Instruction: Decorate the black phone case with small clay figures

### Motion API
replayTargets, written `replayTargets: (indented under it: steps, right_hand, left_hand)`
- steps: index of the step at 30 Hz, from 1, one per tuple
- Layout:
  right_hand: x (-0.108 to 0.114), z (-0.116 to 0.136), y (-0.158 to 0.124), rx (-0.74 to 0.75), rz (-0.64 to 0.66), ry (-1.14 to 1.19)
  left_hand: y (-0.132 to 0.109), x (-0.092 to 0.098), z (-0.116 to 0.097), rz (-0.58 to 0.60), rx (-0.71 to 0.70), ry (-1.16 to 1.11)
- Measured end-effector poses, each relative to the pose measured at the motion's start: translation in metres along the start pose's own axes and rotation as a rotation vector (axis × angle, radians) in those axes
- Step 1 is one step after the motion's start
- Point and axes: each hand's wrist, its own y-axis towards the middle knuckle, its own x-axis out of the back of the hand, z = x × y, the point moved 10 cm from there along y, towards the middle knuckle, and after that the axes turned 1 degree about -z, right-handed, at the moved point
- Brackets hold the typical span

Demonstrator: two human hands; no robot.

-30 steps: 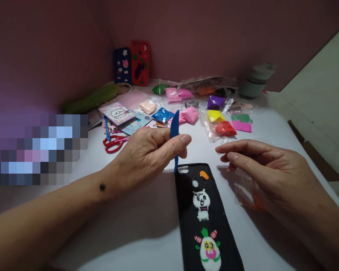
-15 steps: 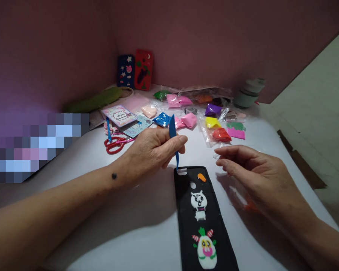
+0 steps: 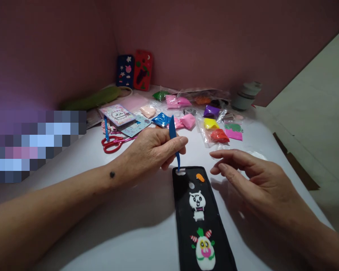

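Observation:
My left hand (image 3: 152, 150) pinches a blue plastic sculpting tool (image 3: 173, 139), held upright with its thin tip touching the top edge of a black phone case (image 3: 199, 216). The case lies flat on the white table (image 3: 130, 226) and carries a small orange clay bit (image 3: 200, 177), a white cat figure (image 3: 197, 201) and a white, green and pink creature (image 3: 205, 250). My right hand (image 3: 251, 177) hovers just right of the case's top, fingers stretched out and apart, holding nothing.
Several bags of coloured clay (image 3: 211, 124) lie at the back middle. Red scissors (image 3: 114, 143), printed cards (image 3: 117, 114) and a green roll (image 3: 93, 99) sit at the left. Two decorated cases (image 3: 135, 71) lean on the wall. A grey container (image 3: 244, 97) stands at back right.
The tool's tip has come down from above the table to the case's top edge. My right hand's fingers have spread, and the clear bag with an orange bit under it no longer shows.

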Motion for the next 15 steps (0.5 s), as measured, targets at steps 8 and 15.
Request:
replayTargets:
  steps: [8, 15]
  right_hand:
    - [0.016, -0.014, 0.01, -0.056, -0.09, 0.012]
    - [0.035, -0.009, 0.014, -0.024, -0.175, -0.143]
  left_hand:
    - [0.005, 0.01, -0.003, -0.067, -0.037, 0.191]
    - [0.011, -0.005, 0.009, 0.1, 0.014, 0.392]
